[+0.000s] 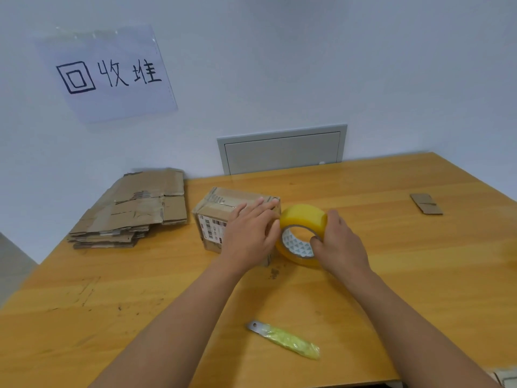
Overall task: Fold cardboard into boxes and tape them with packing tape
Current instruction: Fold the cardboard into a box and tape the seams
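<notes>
So on the far left, around 9 o'clock on the table, there's a stack of flattened cardboard, kinda messy, hanging right at the table edge; above it on the wall a sign with handwritten characters is taped up.

Moving right, the box sits about dead centre, already folded up, clear tape across its top and a barcode label on the side facing the camera; the left hand lies flat over the top of the box, fingers mostly straight and pressing down toward the right edge, not curled around anything.

Just right of that, at maybe 1 o'clock from the box, is the tape, a yellowish roll standing on edge, touching or nearly touching the box corner; the right hand grips the roll, thumb hooked into the core and fingers wrapped over the outer rim.

Down at 6 o'clock, near the front edge, a cutter in a yellow-green sleeve lies loose, blade end pointing left; way out at 2 o'clock there's a small scrap of cardboard; behind the table, at 12, a grey panel is set in the wall.
</notes>
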A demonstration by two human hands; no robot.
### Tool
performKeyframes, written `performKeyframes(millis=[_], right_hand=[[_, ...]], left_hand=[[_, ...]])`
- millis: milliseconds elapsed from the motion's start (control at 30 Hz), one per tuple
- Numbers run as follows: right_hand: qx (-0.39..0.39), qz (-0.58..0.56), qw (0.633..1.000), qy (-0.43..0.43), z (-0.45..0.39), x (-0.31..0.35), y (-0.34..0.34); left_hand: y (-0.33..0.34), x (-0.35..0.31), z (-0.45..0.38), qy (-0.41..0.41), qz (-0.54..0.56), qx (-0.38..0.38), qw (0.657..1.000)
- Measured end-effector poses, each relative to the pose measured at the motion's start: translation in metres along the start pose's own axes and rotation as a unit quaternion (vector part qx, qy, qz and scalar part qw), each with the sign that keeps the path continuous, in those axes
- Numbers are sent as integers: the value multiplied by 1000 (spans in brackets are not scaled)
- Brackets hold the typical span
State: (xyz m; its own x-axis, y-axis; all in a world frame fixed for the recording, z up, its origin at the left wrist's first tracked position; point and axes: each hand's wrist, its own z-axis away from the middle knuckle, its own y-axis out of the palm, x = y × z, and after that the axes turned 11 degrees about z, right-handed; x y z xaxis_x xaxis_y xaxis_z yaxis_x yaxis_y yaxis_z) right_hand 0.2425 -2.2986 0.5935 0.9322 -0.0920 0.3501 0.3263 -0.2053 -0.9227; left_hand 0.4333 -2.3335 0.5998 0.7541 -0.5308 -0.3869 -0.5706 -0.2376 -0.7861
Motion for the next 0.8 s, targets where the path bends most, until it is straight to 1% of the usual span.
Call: performKeyframes(millis=[67, 100, 267, 367, 433, 533, 667, 733, 800], right_hand=[[-1, -7, 1000, 10, 1, 0, 2], [0, -7, 1000, 11, 2, -1, 3], [0, -3, 1000, 2, 4, -1, 3], [-2, -5, 1000, 1, 6, -2, 3], [-3, -7, 1000, -2, 8, -3, 3], [-4, 11, 1000, -16, 10, -7, 2], [-17, 92, 996, -11, 9, -27, -12], [-41, 128, 991, 9, 9, -40, -20], [-64, 119, 991, 17, 10, -48, -19]], left_hand=[[4, -1, -1, -7, 21, -45, 999], [5, 0, -1, -9, 33, -56, 998], [9, 3, -3, -10, 27, -80, 996], [10, 5, -4, -28, 32, -100, 994], [10, 7, -5, -28, 26, -104, 994], [9, 12, -8, -8, -23, -102, 994], [6, 19, -13, -34, -74, -58, 995], [8, 18, -14, -40, -81, -65, 994], [10, 15, -14, -47, -68, -87, 993]])
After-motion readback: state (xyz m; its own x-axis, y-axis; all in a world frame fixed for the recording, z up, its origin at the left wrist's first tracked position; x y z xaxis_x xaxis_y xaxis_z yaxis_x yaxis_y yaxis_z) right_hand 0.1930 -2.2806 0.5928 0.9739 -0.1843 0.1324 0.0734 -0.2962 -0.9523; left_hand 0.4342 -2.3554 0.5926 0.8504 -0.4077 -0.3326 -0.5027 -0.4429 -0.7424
